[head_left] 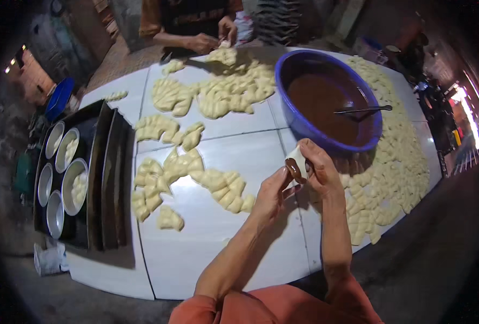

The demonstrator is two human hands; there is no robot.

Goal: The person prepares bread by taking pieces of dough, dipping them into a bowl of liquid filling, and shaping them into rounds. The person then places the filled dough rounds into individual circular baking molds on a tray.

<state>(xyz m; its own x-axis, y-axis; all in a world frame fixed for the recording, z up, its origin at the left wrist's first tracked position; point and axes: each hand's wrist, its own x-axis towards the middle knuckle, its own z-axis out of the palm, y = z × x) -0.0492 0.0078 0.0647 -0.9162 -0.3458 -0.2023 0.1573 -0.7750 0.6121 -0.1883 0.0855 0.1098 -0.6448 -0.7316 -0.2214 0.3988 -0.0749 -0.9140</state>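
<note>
Head view: two bare hands are cradling dough with a glossy brown filling

From where I'm standing, the person's left grip (pixel 272 191) and right grip (pixel 321 164) are both closing around one pale dough piece (pixel 300 160), pinching it from opposite sides. It is hanging in the air above the table (pixel 196 254), just in front of the purple basin (pixel 317 139). A shiny brown filling (pixel 293 169) is sitting on the dough and seems to be reaching close to its edge, near the left fingertips.

That edge is asking for the most care, I'd judge: a smeared rim will likely be sticking poorly to itself. Cupping the dough a little deeper and holding it level should be helping the filling settle in the middle. Light, even pressure from both sides is probably better than pulling, since soft dough may be thinning and tearing.

Nearby, brown paste (pixel 320 102) is filling the basin, with a dark utensil handle (pixel 372 108) leaning across it. Dough portions (pixel 218 183) are lying to the left, and more dough pieces (pixel 396 178) are spreading along the right.
</note>
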